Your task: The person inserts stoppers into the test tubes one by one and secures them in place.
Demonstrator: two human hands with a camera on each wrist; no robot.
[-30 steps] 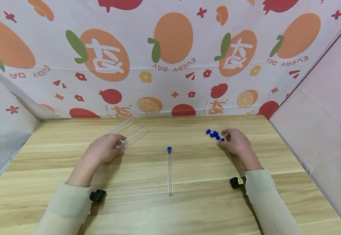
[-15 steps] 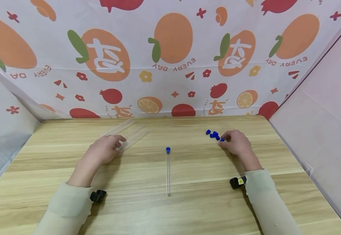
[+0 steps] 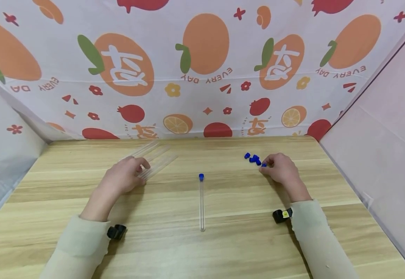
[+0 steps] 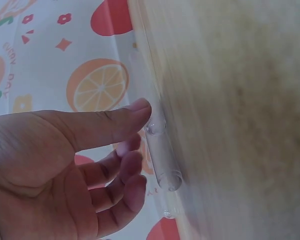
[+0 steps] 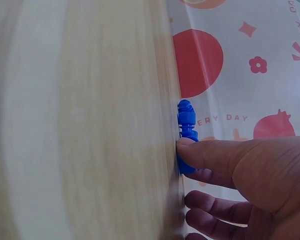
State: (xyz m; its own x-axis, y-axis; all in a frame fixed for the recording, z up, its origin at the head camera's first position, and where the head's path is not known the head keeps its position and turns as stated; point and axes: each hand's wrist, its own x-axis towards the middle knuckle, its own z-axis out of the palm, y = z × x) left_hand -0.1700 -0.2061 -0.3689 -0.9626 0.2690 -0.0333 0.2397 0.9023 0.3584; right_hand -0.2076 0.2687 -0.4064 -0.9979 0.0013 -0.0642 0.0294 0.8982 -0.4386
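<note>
In the head view, my left hand hovers low at several clear test tubes lying slanted on the table. The left wrist view shows its thumb tip beside the end of a test tube, with a gap between thumb and loosely bent fingers. My right hand pinches a blue cap between thumb and index finger, down at the table surface. Beyond that cap lie several other blue caps, close together. A test tube with a blue cap on its far end lies between the hands.
The wooden table ends at the back against a fruit-printed cloth. Pale cloth walls stand on both sides. A small black camera sits at each wrist.
The right thumb and index finger have closed around the nearest blue cap. The left hand has hardly moved, staying at the test tubes.
</note>
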